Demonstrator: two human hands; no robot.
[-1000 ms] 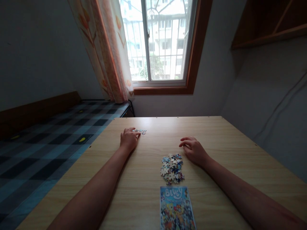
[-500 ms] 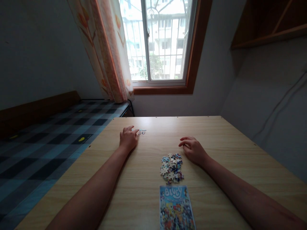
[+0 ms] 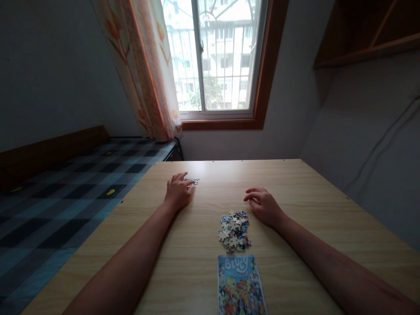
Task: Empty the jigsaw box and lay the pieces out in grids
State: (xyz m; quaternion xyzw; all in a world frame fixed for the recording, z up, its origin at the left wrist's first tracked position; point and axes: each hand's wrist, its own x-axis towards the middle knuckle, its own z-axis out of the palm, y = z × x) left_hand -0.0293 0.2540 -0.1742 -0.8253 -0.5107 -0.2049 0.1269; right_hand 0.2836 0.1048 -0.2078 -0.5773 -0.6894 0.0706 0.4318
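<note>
Near the table's far left, my left hand (image 3: 179,190) lies with its thumb and fingers apart, touching a small group of joined jigsaw pieces (image 3: 196,180). Part of that group is hidden under the fingers. My right hand (image 3: 263,204) rests on the table with fingers loosely stretched and nothing visible in them. It is just beyond the upper right of a heap of loose jigsaw pieces (image 3: 234,232), some lying face down. Below the heap lies a flat picture card or box with "Bluey" printed on it (image 3: 242,286).
The wooden table (image 3: 183,262) carries all of this. A bed with a checked cover (image 3: 82,188) stands along its left side. Behind the table are a window (image 3: 226,65) and a curtain (image 3: 144,70); a wooden shelf (image 3: 370,52) hangs at upper right.
My left hand has shifted slightly right, with its thumb now over the joined jigsaw pieces. My right hand has stayed in place.
</note>
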